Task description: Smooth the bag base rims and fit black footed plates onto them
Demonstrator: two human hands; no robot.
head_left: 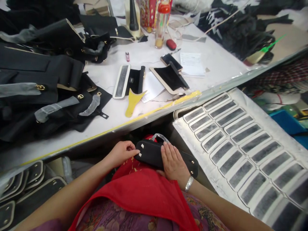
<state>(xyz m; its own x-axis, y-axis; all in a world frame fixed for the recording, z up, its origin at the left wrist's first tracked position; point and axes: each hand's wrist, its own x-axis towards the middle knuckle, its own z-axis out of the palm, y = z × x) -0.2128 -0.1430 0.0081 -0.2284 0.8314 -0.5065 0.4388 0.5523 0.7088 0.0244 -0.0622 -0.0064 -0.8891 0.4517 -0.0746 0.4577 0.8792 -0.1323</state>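
A black bag (154,154) lies across the red apron on my lap, its flat, rounded-end panel facing up. Two gold studs show near its right end, and two small white pieces (142,146) sit at the left end. My left hand (122,153) is closed at that left end, its thumb tip against the lower white piece; what its curled fingers hold, if anything, is hidden. My right hand (174,162) holds the bag's middle, fingers laid across the panel and thumb at the near edge. Behind the bag rises a plastic-wrapped handle (160,137).
Black bags with wrapped handles (48,69) are heaped on the left of the white table (106,128). A yellow scraper (133,102) lies near its taped edge. To the right, a board (221,189) carries rows of rounded panels. Black studded panels (38,199) are stacked at lower left.
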